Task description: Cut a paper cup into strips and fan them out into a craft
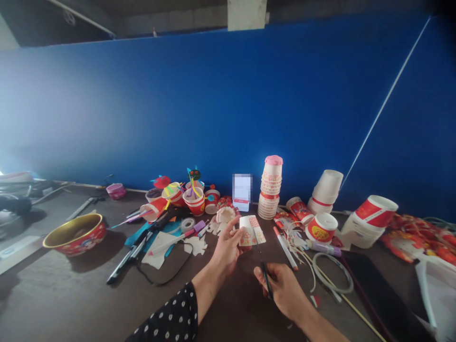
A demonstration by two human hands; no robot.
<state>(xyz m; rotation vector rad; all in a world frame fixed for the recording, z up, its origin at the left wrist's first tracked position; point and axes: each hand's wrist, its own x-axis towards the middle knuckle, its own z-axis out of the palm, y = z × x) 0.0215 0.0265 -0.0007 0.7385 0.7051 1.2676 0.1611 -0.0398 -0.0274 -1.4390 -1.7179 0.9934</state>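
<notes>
Near the middle of the table, my left hand (228,244) grips a white paper cup (245,229) printed with red and gold patterns. A strip of its side stands partly apart along a slit. My right hand (283,287) is closed around the black handles of a pair of scissors (264,273). The scissors' thin blades point up and away from me and reach the cup's lower edge at the slit. My fingers hide much of the handles. Just beyond my left hand lies a cut-up white paper cup (225,214) with a ragged rim.
Behind stand a tall stack of paper cups (270,190) and a blurred phone screen (242,190). Decorated cups (194,197), markers and a red bowl (76,237) are at left. On the right are a marker (285,248), a tape ring (333,273), more cups (370,221) and a dark flat object (383,294).
</notes>
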